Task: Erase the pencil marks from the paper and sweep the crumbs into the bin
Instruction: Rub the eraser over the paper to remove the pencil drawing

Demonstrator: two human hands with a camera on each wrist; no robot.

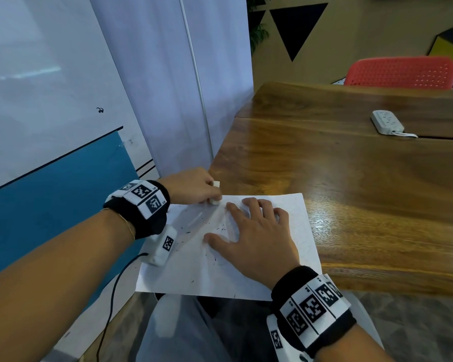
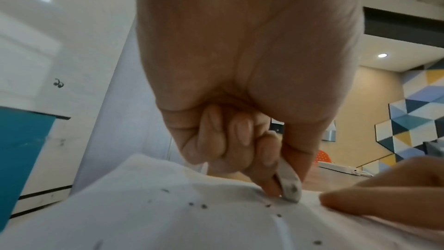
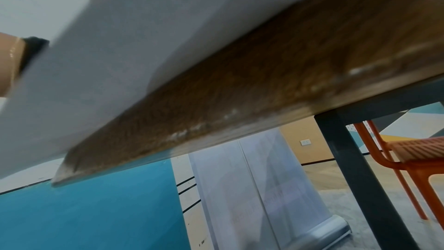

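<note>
Left hand (image 1: 191,186) pinching a white eraser (image 1: 215,200) against the paper (image 1: 246,280), right hand (image 1: 256,236) flat, fingers spread on it

wooden table (image 1: 351,178) | red chair (image 1: 400,73) | white curtain (image 1: 173,74)

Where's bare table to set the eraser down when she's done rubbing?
Bare wood lies right of the paper, between its right edge and the power strip. The paper is crowded: left hand gripping the eraser, right hand flat, crumbs scattered.
</note>
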